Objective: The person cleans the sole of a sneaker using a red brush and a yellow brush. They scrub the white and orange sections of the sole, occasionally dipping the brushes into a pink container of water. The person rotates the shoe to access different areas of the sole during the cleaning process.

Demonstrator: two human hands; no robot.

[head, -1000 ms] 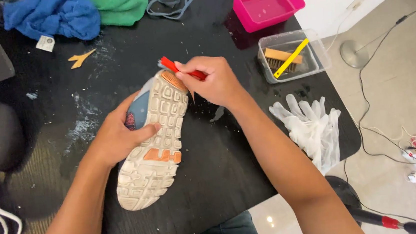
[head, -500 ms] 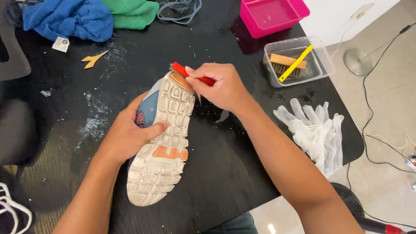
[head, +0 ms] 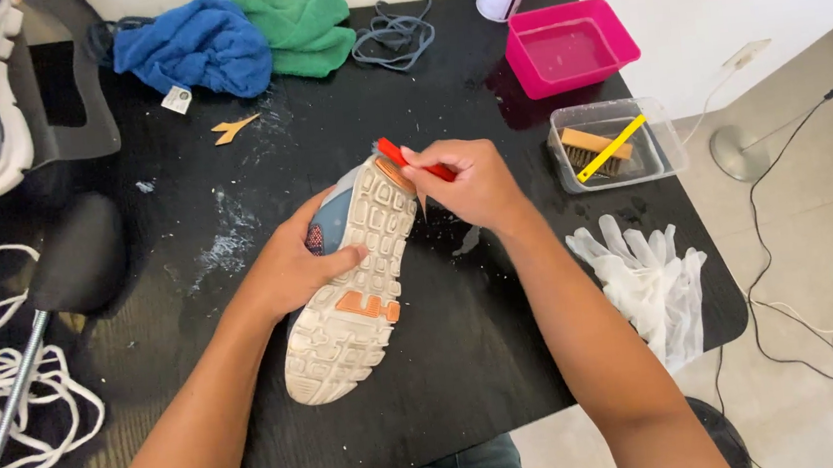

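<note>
1. Left hand [head: 289,270] clasps the sneaker [head: 350,280] at mid-body, sole up on the black table [head: 229,160]; it looks light, with a stiff, grippy sole.
2. Right hand [head: 467,184] pinches a red-handled brush [head: 410,159] at the toe; its bristles are hidden, probably touching.

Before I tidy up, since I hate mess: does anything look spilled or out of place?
Yes. White flecks and smears are scattered over the black table left of the shoe, and gloves hang over its right edge.
</note>
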